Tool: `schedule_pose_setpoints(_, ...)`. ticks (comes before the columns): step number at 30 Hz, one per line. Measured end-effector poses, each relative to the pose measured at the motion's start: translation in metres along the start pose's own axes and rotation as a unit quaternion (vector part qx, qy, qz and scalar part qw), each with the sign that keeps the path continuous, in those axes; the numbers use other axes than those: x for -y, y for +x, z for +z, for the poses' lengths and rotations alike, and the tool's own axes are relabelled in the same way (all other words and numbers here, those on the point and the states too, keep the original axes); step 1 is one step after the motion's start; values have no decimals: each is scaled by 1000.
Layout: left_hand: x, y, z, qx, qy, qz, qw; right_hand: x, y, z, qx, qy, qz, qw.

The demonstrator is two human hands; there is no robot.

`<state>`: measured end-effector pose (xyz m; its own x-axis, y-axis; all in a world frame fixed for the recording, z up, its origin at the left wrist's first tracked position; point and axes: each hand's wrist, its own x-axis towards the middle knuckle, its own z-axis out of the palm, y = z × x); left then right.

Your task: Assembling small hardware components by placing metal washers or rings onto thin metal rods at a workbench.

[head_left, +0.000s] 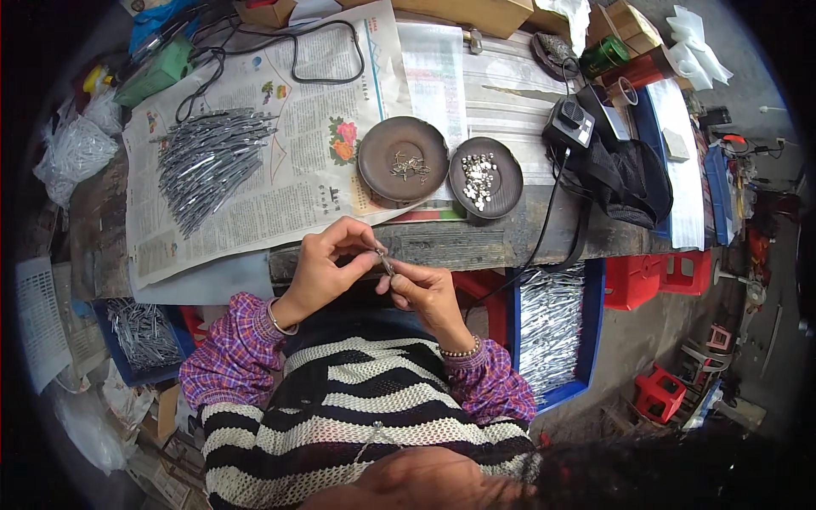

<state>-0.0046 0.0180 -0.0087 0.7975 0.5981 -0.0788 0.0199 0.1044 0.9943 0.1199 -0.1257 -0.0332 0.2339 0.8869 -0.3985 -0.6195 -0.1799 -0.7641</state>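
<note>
My left hand (333, 262) and my right hand (427, 297) meet in front of the table's near edge. Both are closed in a pinch on a small slim metal piece (386, 262); its exact kind is too small to make out. Just beyond them sits a dark round dish (399, 134) with small brass-coloured parts (410, 166) in its middle. Beside it, to the right, a second dark dish (507, 189) holds small shiny silvery discs (478, 177). A fanned pile of slim grey metal pieces (212, 161) lies on newspaper (293, 200) to the left.
Below the table edge stand blue trays of slim metal pieces, one at right (597, 323) and one at left (121, 353). A black cord (357, 53) loops over the newspaper. A black bag (633, 183) and a small black device (569, 123) lie at right, near red stools (633, 280).
</note>
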Motion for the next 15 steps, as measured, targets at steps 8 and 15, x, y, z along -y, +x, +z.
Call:
schedule_pose_setpoints(8,0,-2,0,4,-6,-10,1000,0,-1,0,8,-19,-8,1000)
schedule_pose_setpoints(15,-1,1,2,6,5,-4,1000,2,-2,0,-1,-36,-11,999)
